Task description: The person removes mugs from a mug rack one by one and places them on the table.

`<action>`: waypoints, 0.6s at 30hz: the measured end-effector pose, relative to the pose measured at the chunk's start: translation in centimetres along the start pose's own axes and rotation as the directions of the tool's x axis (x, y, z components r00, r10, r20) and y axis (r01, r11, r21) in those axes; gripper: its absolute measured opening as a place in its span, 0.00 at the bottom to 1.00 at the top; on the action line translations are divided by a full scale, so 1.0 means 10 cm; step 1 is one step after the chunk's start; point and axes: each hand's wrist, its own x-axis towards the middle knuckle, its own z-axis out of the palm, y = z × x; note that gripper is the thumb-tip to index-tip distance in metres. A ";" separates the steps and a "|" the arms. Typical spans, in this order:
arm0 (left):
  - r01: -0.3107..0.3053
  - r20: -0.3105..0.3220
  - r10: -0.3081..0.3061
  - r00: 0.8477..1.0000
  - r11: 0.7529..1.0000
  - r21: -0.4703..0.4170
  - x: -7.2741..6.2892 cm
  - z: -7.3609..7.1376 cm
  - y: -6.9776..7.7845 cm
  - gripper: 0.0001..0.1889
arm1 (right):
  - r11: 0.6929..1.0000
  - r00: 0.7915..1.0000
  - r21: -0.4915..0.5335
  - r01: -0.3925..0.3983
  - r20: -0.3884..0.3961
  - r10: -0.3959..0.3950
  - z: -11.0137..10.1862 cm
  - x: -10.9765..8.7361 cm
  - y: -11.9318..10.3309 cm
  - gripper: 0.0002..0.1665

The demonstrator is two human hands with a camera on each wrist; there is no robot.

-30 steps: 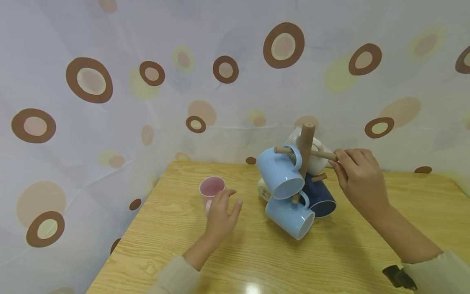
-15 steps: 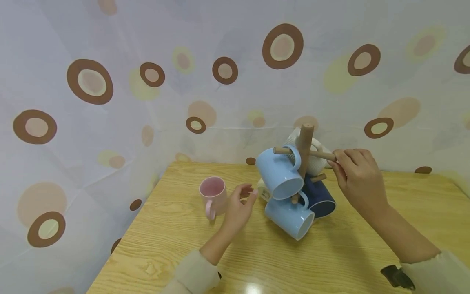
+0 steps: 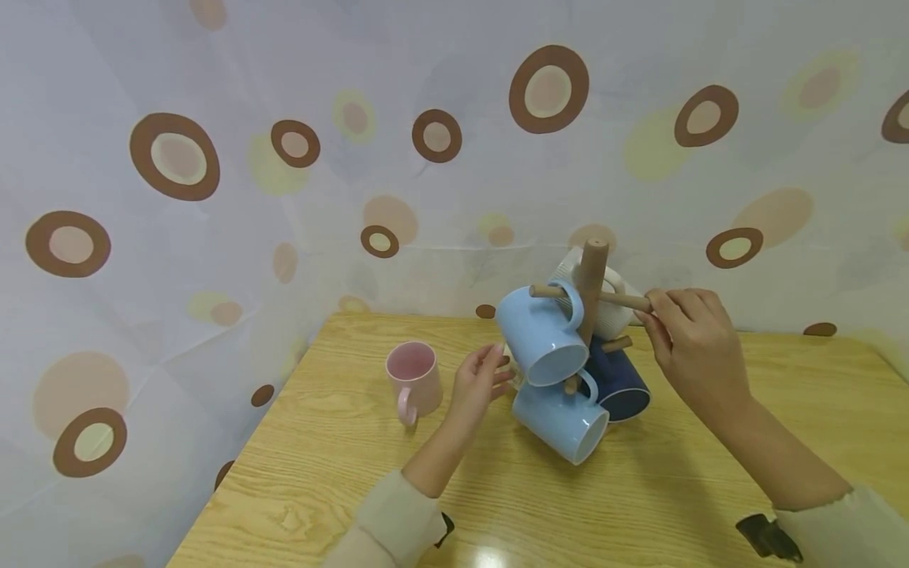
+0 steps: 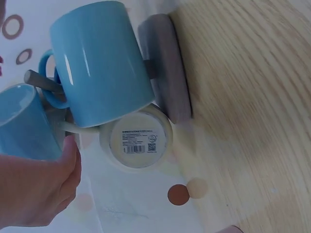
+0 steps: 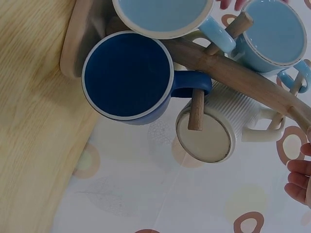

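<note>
A wooden mug tree (image 3: 593, 272) stands on the table, loaded with mugs. My right hand (image 3: 699, 347) pinches the end of its upper right peg (image 3: 625, 300). Beside its left side is my left hand (image 3: 477, 383), thumb and fingers apart. A cream mug (image 4: 138, 138) with a label on its base hangs there; the left fingertips are close to its handle, and contact is unclear. Two light blue mugs hang in front, an upper one (image 3: 540, 331) and a lower one (image 3: 557, 418). Behind them are a navy mug (image 5: 127, 77) and a white ribbed mug (image 5: 233, 107).
A pink mug (image 3: 420, 388) stands upright on the wooden table (image 3: 327, 442), left of my left hand, handle towards me. Behind the table hangs a white cloth (image 3: 319, 71) patterned with brown rings. The mug tree's base (image 4: 167, 68) shows in the left wrist view.
My left hand has moved right, from the pink mug to the left side of the mug tree. The right hand has kept its hold on the peg.
</note>
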 end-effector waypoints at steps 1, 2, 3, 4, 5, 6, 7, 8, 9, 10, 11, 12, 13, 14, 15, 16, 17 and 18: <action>0.015 0.007 -0.015 1.000 0.999 -0.028 0.00 0.02 0.01 0.30 | 1.000 1.000 0.000 -0.001 -0.002 0.001 0.00 0.00 0.00 0.30; 0.026 0.014 -0.025 1.000 0.998 -0.058 0.00 0.03 0.03 0.30 | 1.000 1.000 -0.001 -0.002 -0.004 0.002 0.00 0.00 0.00 0.30; 0.034 0.027 -0.032 0.999 0.995 -0.090 0.00 0.05 0.05 0.30 | 1.000 1.000 0.004 -0.006 -0.013 0.006 0.01 0.00 0.00 0.30; 0.041 0.041 -0.037 0.998 0.992 -0.116 0.00 0.07 0.06 0.30 | 1.000 1.000 0.010 -0.008 -0.022 0.009 0.01 -0.01 0.00 0.30; 0.048 0.054 -0.041 0.998 0.989 -0.138 0.00 0.09 0.08 0.30 | 1.000 1.000 0.010 -0.009 -0.024 0.009 0.02 -0.01 0.00 0.30; 0.054 0.065 -0.045 0.997 0.987 -0.153 0.00 0.11 0.10 0.30 | 1.000 1.000 0.011 -0.011 -0.024 0.011 0.02 -0.01 0.00 0.30; 0.063 0.074 -0.051 0.996 0.984 -0.168 -0.01 0.12 0.11 0.31 | 1.000 1.000 0.011 -0.011 -0.025 0.011 0.02 -0.01 0.00 0.30; 0.071 0.082 -0.057 0.995 0.981 -0.181 -0.01 0.14 0.12 0.32 | 1.000 1.000 0.013 -0.011 -0.026 0.011 0.02 -0.01 0.00 0.30; 0.081 0.089 -0.064 0.994 0.977 -0.198 -0.01 0.16 0.13 0.33 | 1.000 0.999 0.018 -0.013 -0.033 0.014 0.03 -0.01 -0.01 0.30; 0.089 0.092 -0.071 0.993 0.974 -0.208 -0.01 0.18 0.14 0.34 | 1.000 1.000 0.015 -0.012 -0.026 0.012 0.02 -0.01 0.00 0.30; 0.098 0.094 -0.078 0.993 0.968 -0.229 0.00 0.20 0.15 0.35 | 1.000 1.000 0.011 -0.010 -0.017 0.010 0.02 -0.01 0.00 0.30; 0.103 0.097 -0.081 0.992 0.964 -0.247 0.00 0.21 0.16 0.36 | 1.000 1.000 0.007 -0.008 -0.008 0.008 0.01 -0.01 0.00 0.31; 0.111 0.102 -0.086 0.991 0.956 -0.272 0.00 0.23 0.16 0.37 | 1.000 1.000 0.007 -0.007 -0.005 0.007 0.01 -0.01 0.00 0.31; 0.117 0.103 -0.090 0.991 0.950 -0.291 0.00 0.25 0.17 0.38 | 1.000 1.000 0.005 -0.006 0.002 0.006 0.01 -0.01 0.00 0.30; 0.123 0.101 -0.095 0.990 0.942 -0.312 0.00 0.26 0.17 0.38 | 1.000 1.000 0.005 -0.006 0.005 0.006 0.01 -0.01 0.00 0.31; 0.127 0.101 -0.099 0.990 0.937 -0.325 0.00 0.27 0.18 0.39 | 1.000 1.000 0.001 -0.005 0.015 0.005 0.00 -0.01 0.01 0.31; 0.131 0.101 -0.102 0.990 0.933 -0.336 -0.01 0.28 0.18 0.39 | 1.000 1.000 0.001 -0.006 0.018 0.006 0.00 -0.01 0.01 0.30; 0.133 0.099 -0.106 0.989 0.932 -0.338 -0.01 0.29 0.19 0.39 | 1.000 1.000 0.002 -0.008 0.018 0.008 0.00 -0.01 0.01 0.30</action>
